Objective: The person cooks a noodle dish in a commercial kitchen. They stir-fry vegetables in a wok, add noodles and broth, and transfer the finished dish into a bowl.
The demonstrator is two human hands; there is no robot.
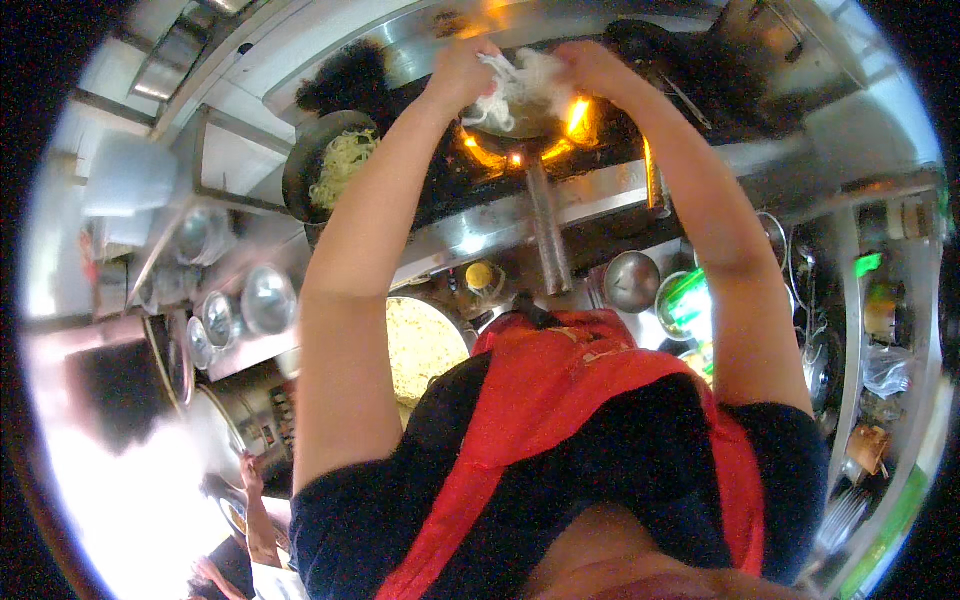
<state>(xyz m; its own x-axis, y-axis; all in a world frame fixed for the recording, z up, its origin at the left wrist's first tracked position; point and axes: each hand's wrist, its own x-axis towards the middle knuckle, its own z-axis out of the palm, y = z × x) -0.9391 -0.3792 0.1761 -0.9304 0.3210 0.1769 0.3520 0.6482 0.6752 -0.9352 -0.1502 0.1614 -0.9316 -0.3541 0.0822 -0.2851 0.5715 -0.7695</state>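
Over a lit gas burner, my left hand (466, 71) grips a tangle of white, noodle-like strands (499, 105). My right hand (592, 69) is at the other side of the same strands and appears to pinch them, though motion blurs its fingers. Beneath both hands is a pan (517, 133), with its long metal handle (547, 232) pointing towards me. Orange flames (580, 120) rise around the pan, close to my right wrist. Left of my left forearm, a dark wok (296, 169) holds pale green and whitish strips (341, 169).
A wide round container of pale yellow food (424, 345) stands near my left side. Close by are a yellow-topped container (480, 276) and a metal bowl (632, 281). Round metal vessels (268, 300) line the left. Another person's arm (259, 517) reaches in at lower left.
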